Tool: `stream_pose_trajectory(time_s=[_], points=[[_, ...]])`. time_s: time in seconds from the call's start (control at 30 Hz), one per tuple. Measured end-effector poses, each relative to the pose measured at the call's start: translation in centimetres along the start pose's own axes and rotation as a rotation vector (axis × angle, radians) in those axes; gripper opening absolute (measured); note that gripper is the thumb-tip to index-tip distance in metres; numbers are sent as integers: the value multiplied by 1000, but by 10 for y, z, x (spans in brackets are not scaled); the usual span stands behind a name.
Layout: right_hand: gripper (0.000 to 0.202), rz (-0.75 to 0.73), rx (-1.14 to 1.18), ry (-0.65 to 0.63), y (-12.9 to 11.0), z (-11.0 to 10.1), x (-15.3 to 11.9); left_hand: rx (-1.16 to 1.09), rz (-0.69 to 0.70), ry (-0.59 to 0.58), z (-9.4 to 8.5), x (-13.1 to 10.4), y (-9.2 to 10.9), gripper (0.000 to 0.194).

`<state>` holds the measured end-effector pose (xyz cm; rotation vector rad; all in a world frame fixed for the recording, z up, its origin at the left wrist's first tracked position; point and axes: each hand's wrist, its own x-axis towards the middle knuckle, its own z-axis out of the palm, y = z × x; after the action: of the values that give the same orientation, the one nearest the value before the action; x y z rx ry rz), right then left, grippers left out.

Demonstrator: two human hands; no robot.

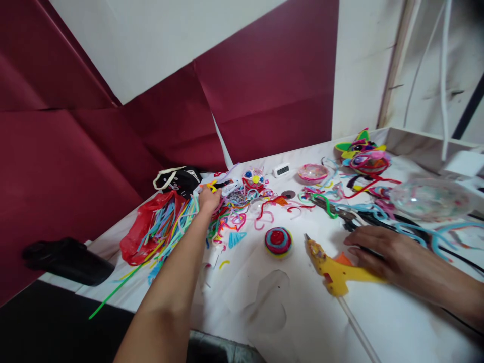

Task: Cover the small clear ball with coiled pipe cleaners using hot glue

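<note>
My left hand (209,199) reaches far over the table to the craft pile, beside a yellow-orange piece (212,186). Its fingertips point away and are mostly hidden. My right hand (381,249) is at the handle end of a yellow hot glue gun (330,269), its fingers curled around a dark strip I cannot make out. A clear glue stick (357,325) sticks out of the gun's back. Left of its nozzle lies a round coil (279,242) of red, blue and yellow pipe cleaners. Pliers (338,212) lie just beyond my right hand.
A red plastic bag (139,232) holds many pipe cleaners (162,224). A black pouch (177,180), a small digital clock (281,170), clear plastic bowls (431,199) and a decorated figure (365,151) stand farther back. Dark cables run at the right. A black object (68,261) sits on the left edge.
</note>
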<state>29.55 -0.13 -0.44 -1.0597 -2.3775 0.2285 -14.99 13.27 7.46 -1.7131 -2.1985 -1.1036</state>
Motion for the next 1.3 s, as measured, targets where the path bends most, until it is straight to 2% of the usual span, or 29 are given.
stream_pose_trajectory(time_s=[0.07,0.13,0.2,0.3,0.43,0.53,0.67,0.8,1.1,1.2,1.3], points=[[33,-2,0,-26,0,-1,0,57,57,-58,9,-15,11,27],[34,-19,3,-52,-1,-2,0,85,169,-175,19,-38,25,14],[34,-18,10,-48,-2,-2,0,109,267,-268,27,-62,39,15],[33,-15,13,-23,-2,-1,1,157,355,-311,36,-88,58,23],[31,-37,1,16,-1,0,1,209,417,-391,46,-97,73,26],[29,-48,-6,50,-1,0,1,230,430,-423,52,-93,76,19],[27,-93,-14,61,-4,-5,3,230,413,-383,51,-88,73,18],[27,-108,-8,48,-8,-10,5,198,380,-265,39,-78,72,22],[28,-82,-11,67,-6,-10,5,69,303,2,16,-30,71,23],[27,-69,4,151,-3,-8,4,38,355,20,7,-35,78,28],[25,-55,3,283,0,-8,4,34,495,0,-8,-56,95,26]])
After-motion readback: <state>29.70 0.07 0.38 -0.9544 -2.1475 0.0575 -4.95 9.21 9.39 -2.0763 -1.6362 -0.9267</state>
